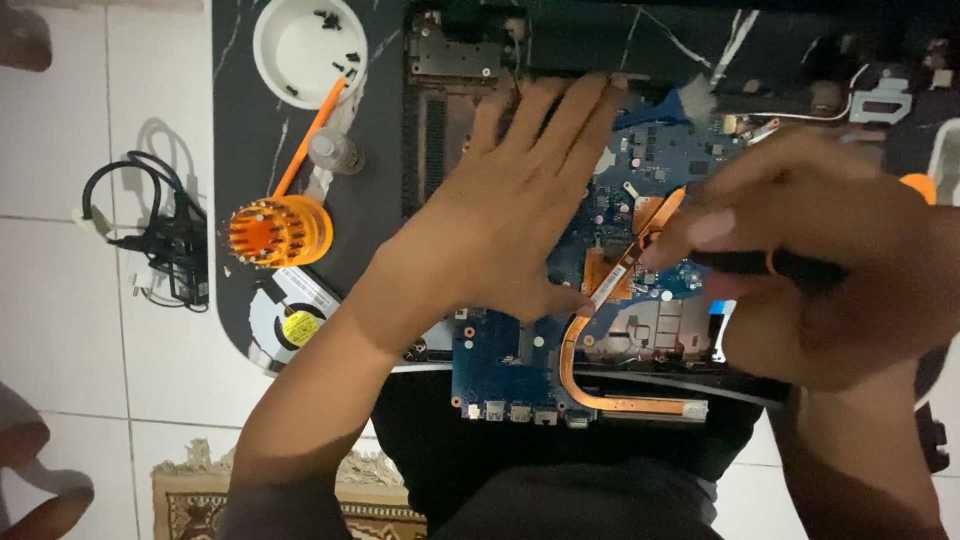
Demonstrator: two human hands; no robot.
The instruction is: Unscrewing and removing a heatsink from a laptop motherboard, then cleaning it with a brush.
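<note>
The blue circuit board lies in the opened laptop shell on the dark counter, its near edge overhanging toward the person. It is judged thin, stiff and fragile; best held by bare edges, not by the chips. A copper heat pipe curves across it, likely bendable. The left hand lies flat, fingers spread, pressing the board. The right hand is closed around a black screwdriver, tip near the copper plate.

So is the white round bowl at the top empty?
No, the white round bowl on the dark marbled table holds a few small dark screws, scattered near its rim.
</note>
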